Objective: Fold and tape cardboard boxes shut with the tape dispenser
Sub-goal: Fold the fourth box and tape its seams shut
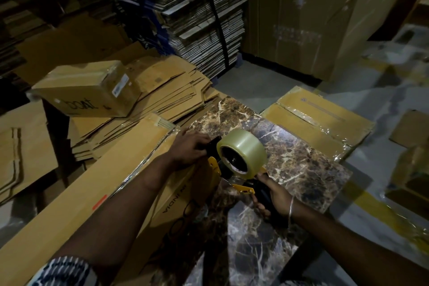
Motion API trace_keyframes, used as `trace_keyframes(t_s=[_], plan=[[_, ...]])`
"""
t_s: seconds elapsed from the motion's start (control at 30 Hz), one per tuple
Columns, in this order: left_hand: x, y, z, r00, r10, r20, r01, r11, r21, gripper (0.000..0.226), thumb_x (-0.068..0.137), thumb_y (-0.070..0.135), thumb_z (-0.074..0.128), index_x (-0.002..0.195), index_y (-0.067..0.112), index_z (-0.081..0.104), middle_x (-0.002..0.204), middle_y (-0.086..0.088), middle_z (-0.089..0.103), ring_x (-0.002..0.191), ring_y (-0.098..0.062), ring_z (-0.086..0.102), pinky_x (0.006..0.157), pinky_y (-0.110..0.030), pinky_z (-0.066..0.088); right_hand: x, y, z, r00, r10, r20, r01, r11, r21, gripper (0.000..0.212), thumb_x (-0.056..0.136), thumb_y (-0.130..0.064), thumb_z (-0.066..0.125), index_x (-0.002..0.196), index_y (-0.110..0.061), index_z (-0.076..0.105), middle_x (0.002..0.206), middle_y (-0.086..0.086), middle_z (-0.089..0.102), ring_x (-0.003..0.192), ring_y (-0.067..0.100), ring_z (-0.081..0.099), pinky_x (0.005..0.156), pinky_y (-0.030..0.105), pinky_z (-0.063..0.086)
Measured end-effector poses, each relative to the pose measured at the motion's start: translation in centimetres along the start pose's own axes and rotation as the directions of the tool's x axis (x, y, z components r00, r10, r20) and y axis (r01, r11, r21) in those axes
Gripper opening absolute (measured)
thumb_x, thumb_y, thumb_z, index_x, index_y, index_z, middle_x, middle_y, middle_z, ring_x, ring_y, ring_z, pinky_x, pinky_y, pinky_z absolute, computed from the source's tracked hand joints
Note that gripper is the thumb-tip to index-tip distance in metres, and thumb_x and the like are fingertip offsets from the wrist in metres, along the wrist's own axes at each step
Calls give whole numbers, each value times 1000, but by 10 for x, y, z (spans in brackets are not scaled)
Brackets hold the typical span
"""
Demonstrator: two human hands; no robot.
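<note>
A long cardboard box (97,183) lies across the lower left, its top seam shiny with clear tape. Beside its right end I hold a yellow-and-black tape dispenser (234,169) carrying a roll of clear tape (243,148) over a marbled slab (299,160). My right hand (274,197) grips the dispenser's black handle. My left hand (190,148) rests at the box's far end, fingers curled on the dispenser's black front part.
A taped box printed "boat" (88,90) sits on a heap of flattened cartons (162,93). Another taped box (322,121) lies beyond the slab. Tall strapped stacks of flat cardboard (199,18) and a large carton (301,14) stand behind. Loose boxes (413,165) lie right.
</note>
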State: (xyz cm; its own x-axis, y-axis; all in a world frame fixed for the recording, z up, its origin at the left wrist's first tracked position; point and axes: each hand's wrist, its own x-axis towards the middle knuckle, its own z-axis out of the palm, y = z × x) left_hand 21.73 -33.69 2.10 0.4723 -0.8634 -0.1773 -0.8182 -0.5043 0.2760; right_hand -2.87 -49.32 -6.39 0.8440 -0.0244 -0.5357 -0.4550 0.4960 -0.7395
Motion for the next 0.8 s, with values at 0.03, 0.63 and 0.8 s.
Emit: trace_keyframes(t_s=[0.03,0.63,0.8], plan=[[-1,1,-1,1000,3,-4,-3,1000,-20,25,99,35,57,120,33,70,134,18,59,131,-7,41,119,-45,2,1,0,-3,1000,3,-19,-2,1000,10,68,86,-63,39,63,-1,53,45,9,42,29,18,32,36,20,23],[-3,32,3,987,-124,-105,133,987,90,19,90,38,59,104,29,66,113,10,61,116,-14,49,119,-50,10,45,2,-105,815,-478,-329,-160,361,-919,79,69,-98,20,59,-28,55,53,-5,55,55,15,57,57,33,47],[-4,39,5,981,-166,-105,171,984,42,29,88,33,60,116,30,64,113,10,59,114,-12,49,119,-51,12,83,31,-139,807,-516,-287,-164,270,-949,81,65,-104,20,84,-36,60,68,-4,65,62,20,62,60,42,55]])
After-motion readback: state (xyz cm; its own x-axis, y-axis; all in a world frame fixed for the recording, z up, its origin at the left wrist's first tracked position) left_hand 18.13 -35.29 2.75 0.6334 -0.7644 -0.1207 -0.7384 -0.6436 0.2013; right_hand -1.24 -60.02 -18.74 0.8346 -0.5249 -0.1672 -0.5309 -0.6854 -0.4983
